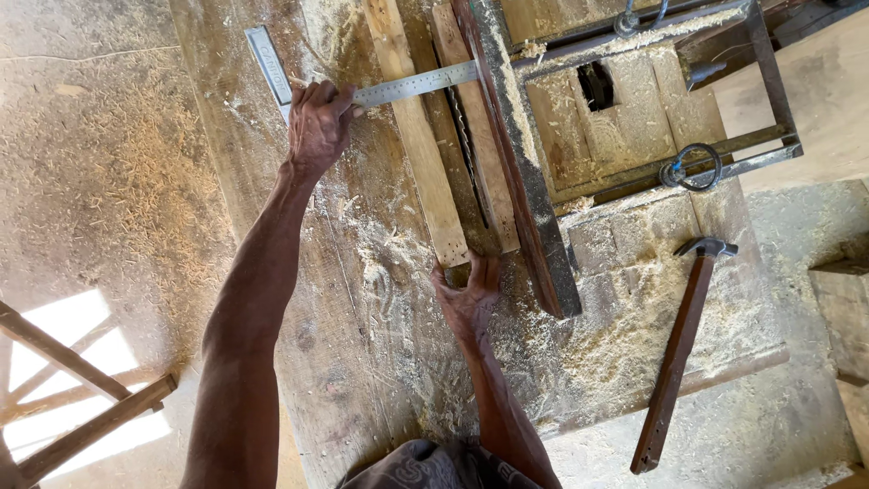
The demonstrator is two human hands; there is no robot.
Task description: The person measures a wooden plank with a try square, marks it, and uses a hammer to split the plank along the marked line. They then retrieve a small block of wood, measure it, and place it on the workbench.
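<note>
I'm looking down at a sawdust-covered workbench (pixel 362 362). My left hand (pixel 319 127), upper left-centre of frame, is closing its fingers over a metal try square (pixel 398 89), pinning it flat; its steel blade is running right across a pale wooden slat (pixel 418 136) twd the dark rail (pixel 520 163) of the table saw. My right hand (pixel 468 299), mid-frame, is pressing on the near end of that slat, fingers spread & curled at the butt end, more bracing than gripping.

Slat is lying lengthwise, from top centre down to mid-frame, just beside the saw slot w/ the blade edge (pixel 466 154) showing. I'm judging it light, stiff, dry, rough-sawn; dust under it prob. letting it slide easily. Best hold: near end, thumb & fingers on both long edges, away from the blade. Square is thin, rigid, slick metal; hold at the stock.

Hammer (pixel 679 344) is lying lower right, well apart from both hands.
</note>
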